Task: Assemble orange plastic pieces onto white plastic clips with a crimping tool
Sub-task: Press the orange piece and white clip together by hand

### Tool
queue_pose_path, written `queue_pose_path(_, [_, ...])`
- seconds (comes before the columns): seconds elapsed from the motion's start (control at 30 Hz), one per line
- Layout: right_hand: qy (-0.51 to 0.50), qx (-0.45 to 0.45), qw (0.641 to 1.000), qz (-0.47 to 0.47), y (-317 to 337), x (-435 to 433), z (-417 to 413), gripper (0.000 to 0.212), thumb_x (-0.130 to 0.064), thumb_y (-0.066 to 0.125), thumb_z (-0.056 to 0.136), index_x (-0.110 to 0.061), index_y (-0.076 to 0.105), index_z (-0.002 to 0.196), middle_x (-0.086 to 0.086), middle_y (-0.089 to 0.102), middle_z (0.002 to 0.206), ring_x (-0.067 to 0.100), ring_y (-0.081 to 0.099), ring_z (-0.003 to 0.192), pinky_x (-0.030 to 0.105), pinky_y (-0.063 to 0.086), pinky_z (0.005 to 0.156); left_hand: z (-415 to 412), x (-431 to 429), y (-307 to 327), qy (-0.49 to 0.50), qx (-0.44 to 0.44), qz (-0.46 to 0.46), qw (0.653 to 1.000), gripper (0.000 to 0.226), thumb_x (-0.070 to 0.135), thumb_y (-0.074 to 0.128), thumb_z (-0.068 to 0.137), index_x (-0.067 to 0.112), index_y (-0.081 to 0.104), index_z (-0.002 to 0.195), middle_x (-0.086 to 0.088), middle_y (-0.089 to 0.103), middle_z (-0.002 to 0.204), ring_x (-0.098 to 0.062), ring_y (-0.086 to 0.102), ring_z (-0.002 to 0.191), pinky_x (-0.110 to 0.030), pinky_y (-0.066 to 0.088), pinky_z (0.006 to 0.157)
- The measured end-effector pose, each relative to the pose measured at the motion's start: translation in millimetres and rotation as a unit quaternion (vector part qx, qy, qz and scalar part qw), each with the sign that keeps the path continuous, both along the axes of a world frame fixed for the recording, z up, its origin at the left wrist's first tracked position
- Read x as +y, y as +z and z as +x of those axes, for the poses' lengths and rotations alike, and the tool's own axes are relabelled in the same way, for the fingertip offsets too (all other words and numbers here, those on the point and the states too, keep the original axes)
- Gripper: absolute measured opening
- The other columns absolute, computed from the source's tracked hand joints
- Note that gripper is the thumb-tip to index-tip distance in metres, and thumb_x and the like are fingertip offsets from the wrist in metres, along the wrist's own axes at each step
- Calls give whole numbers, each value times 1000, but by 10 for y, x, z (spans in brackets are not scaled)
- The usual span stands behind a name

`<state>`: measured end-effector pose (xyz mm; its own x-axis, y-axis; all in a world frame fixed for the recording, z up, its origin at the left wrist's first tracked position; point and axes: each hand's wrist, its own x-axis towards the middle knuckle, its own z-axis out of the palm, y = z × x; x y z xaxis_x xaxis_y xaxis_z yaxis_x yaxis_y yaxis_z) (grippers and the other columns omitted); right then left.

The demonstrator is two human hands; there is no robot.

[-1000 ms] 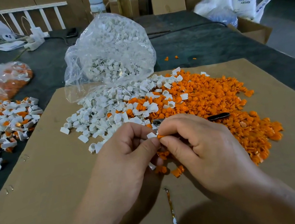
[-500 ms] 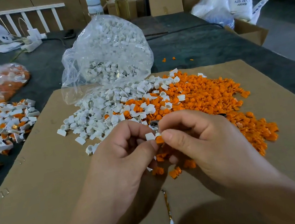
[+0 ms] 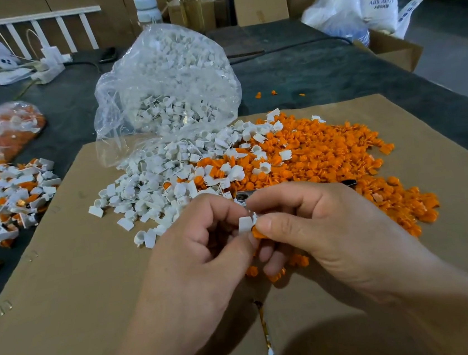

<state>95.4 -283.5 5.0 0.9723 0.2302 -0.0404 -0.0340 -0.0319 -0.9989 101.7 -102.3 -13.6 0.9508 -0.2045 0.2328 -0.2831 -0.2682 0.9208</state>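
My left hand (image 3: pixel 195 257) pinches a small white clip (image 3: pixel 245 224) between thumb and fingers. My right hand (image 3: pixel 321 234) meets it from the right and pinches an orange piece (image 3: pixel 258 234) against the clip. Behind the hands lies a heap of loose white clips (image 3: pixel 163 182) and, to its right, a wide heap of orange pieces (image 3: pixel 326 155). A dark tool (image 3: pixel 350 183) lies on the orange heap, mostly hidden by my right hand. All of this rests on a brown cardboard sheet (image 3: pixel 64 284).
A clear bag of white clips (image 3: pixel 170 88) stands behind the heaps. At the left, joined white-and-orange pieces (image 3: pixel 5 203) lie on the dark table, with a bag of orange parts (image 3: pixel 3 130) beyond. Bottles, boxes and sacks line the far edge.
Both hands stayed together in front of the heaps. The white clip now shows more plainly between my fingertips, and the orange piece sits lower under my right thumb.
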Motion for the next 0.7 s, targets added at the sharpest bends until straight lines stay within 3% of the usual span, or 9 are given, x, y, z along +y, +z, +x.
queue_pose_path(0.17, [24,-11,998,-61,32,-10,-25,16,-16,58,97,-22,73,97,7,70,72,20,69,62,30,59,59,-9,-57,-9,29,11,-25,999,9,32,73,79,36,68,85,11,65,65,-6,60,57,-19,49,51])
queue_pose_path(0.3, [20,-39,993,-113,51,6,-54,16,-18,56,98,-25,70,98,5,68,67,18,68,58,41,58,57,-15,-61,-10,38,-5,1,999,20,19,74,85,38,67,84,12,65,64,0,59,53,-10,44,48])
queue_pose_path(0.47, [22,-43,988,-148,39,-1,-43,15,-21,54,99,-27,68,100,4,67,65,17,66,56,40,57,55,-20,-57,-4,41,-19,51,998,25,16,73,87,40,66,85,15,65,64,1,58,53,-11,45,49])
queue_pose_path(0.53, [16,-54,986,-160,35,3,-39,16,-23,55,99,-31,69,101,2,67,64,16,65,54,37,57,53,-17,-59,11,45,-5,40,998,23,17,73,87,39,67,85,13,66,66,-1,62,55,-12,47,50])
queue_pose_path(0.6, [-11,-94,980,-176,13,-1,-38,14,-29,57,98,-34,68,104,-6,66,68,7,62,56,25,55,54,-5,-71,41,42,28,-4,999,22,14,74,86,35,69,83,6,68,67,-7,65,56,-15,50,50])
queue_pose_path(0.63, [-40,-128,969,-210,-10,-33,-24,15,-36,56,96,-36,66,107,-11,66,74,2,61,63,19,52,58,3,-79,60,36,54,-38,997,21,11,75,85,32,71,81,1,68,66,-10,65,55,-16,50,49])
queue_pose_path(0.7, [-93,-213,909,-346,-30,-136,23,34,-57,49,92,-43,56,122,-22,60,97,-4,55,89,11,43,71,27,-92,87,20,125,-127,984,21,3,75,80,22,71,75,-10,67,65,-14,62,51,-19,50,46])
